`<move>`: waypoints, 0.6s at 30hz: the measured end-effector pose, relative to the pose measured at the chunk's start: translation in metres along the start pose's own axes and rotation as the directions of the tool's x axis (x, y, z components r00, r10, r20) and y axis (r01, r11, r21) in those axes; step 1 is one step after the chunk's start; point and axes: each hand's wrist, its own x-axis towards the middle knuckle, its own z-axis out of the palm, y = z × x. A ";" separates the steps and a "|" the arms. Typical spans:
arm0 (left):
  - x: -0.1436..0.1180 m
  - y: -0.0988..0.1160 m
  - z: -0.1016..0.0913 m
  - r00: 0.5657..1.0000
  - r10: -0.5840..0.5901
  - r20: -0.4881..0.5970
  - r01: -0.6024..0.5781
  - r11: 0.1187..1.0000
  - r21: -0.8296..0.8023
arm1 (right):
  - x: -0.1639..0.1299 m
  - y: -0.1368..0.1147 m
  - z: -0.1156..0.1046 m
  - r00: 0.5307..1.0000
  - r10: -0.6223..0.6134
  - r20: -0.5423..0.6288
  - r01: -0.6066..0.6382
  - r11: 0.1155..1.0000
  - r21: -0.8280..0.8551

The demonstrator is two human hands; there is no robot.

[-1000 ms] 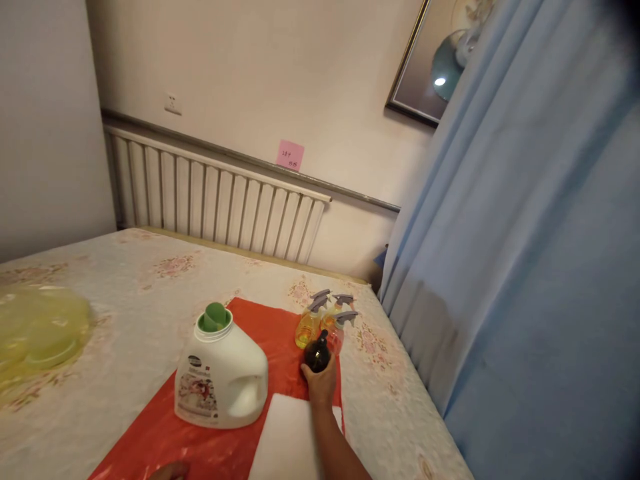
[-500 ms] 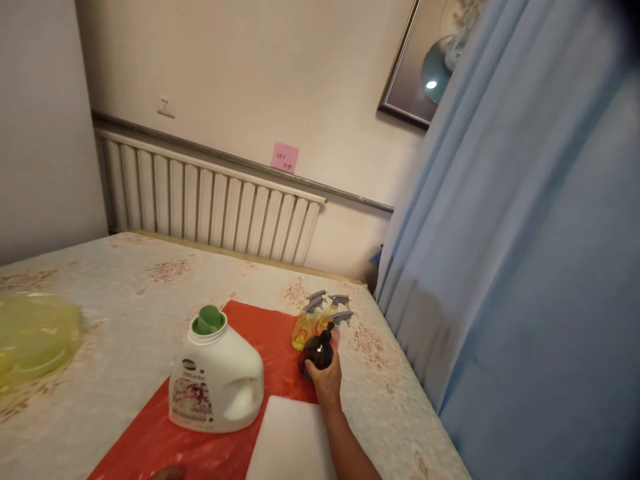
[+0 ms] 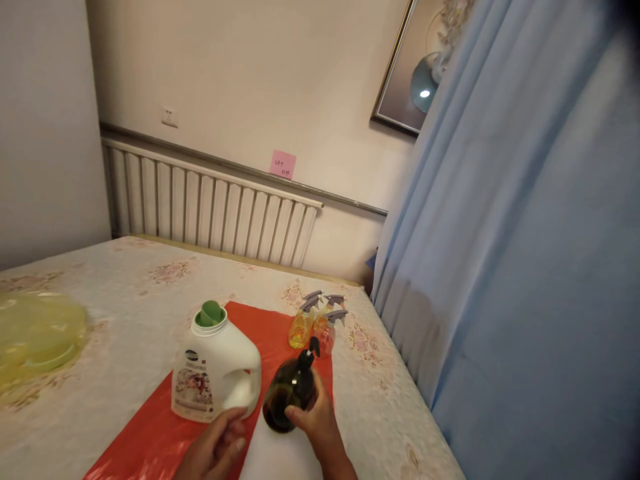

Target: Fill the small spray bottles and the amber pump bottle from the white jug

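Note:
My right hand (image 3: 320, 420) grips a dark, see-through pump bottle (image 3: 286, 400) with a black top, tilted and lifted over a white sheet (image 3: 280, 457). My left hand (image 3: 215, 447) is just in front of a white detergent jug (image 3: 220, 370), half curled with thumb and fingers apart and nothing between them. The jug stands upright on a red sheet (image 3: 135, 440); a green cup (image 3: 210, 313) sits in its mouth. Behind the pump bottle stand several spray bottles with grey triggers, among them a yellow one (image 3: 300, 330) and a pinkish one (image 3: 326, 337).
A bed (image 3: 395, 427) with a flowered cover carries everything. At its left lies a see-through yellow item (image 3: 43, 330). A blue curtain (image 3: 500, 233) hangs along the right side. Beyond the bed, a white radiator (image 3: 210, 207) runs along the wall.
My right hand has brought the pump bottle toward me and left, away from the spray bottles, and tilted it. My left hand has risen into view beside the jug.

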 end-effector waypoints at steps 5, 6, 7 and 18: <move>0.014 0.042 0.003 0.995 0.060 0.085 -0.037 0.966 -0.255 | -0.030 -0.037 0.022 0.961 -0.026 0.276 -0.025 0.984 0.177; 0.016 0.051 0.002 0.988 0.073 0.136 -0.032 0.960 -0.279 | -0.034 -0.043 0.026 0.949 -0.032 0.313 -0.032 0.980 0.197; 0.017 0.059 0.000 0.977 0.098 0.191 -0.039 0.955 -0.293 | -0.037 -0.049 0.029 0.938 -0.034 0.346 -0.043 0.976 0.212; 0.011 0.123 -0.008 0.881 0.139 0.452 0.073 0.904 -0.421 | -0.051 -0.059 0.041 0.886 -0.001 0.463 -0.087 0.982 0.170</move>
